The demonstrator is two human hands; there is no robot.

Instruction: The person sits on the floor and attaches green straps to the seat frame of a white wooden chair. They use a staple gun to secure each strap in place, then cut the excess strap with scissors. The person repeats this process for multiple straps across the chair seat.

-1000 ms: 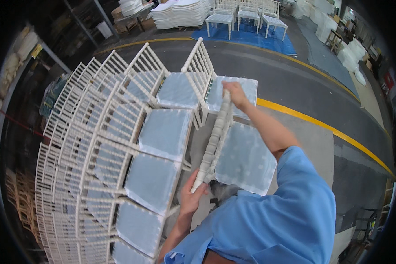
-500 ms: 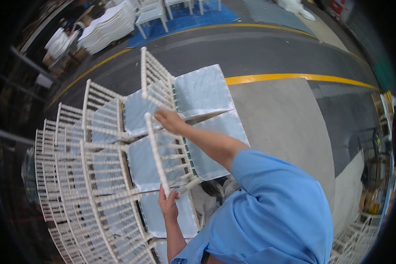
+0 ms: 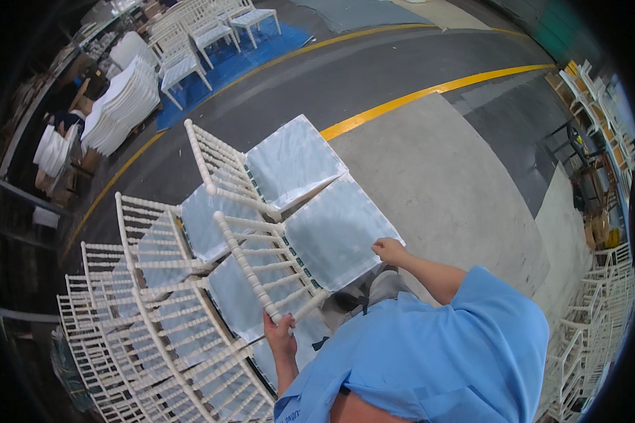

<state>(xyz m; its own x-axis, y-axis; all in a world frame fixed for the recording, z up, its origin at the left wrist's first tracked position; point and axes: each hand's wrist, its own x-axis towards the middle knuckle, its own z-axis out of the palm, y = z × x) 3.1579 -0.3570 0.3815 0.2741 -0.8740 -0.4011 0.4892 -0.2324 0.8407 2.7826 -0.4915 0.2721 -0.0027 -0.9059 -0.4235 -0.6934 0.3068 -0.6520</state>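
Observation:
A white chair with a turned-spindle back (image 3: 250,271) and a film-wrapped, pale blue seat (image 3: 340,229) stands right in front of me. My left hand (image 3: 281,335) is closed around the near end of its back's top rail. At the front edge of that seat, my right hand (image 3: 389,252) has its fingers curled closed; whatever they hold, if anything, is hidden. A matching chair (image 3: 296,156) stands just beyond, its seat also covered in film. More white chairs (image 3: 169,296) crowd together in rows on the left.
Beyond a yellow floor line (image 3: 430,92) runs a dark aisle. White chairs stand on a blue sheet (image 3: 226,67) at the far left, near a stack of curved white pieces (image 3: 123,106). White chair frames (image 3: 589,331) line the right side, with shelving behind.
My right hand has moved from the chair's back to the right, to the seat's front edge. The left hand still grips the rail. My view has turned toward the right.

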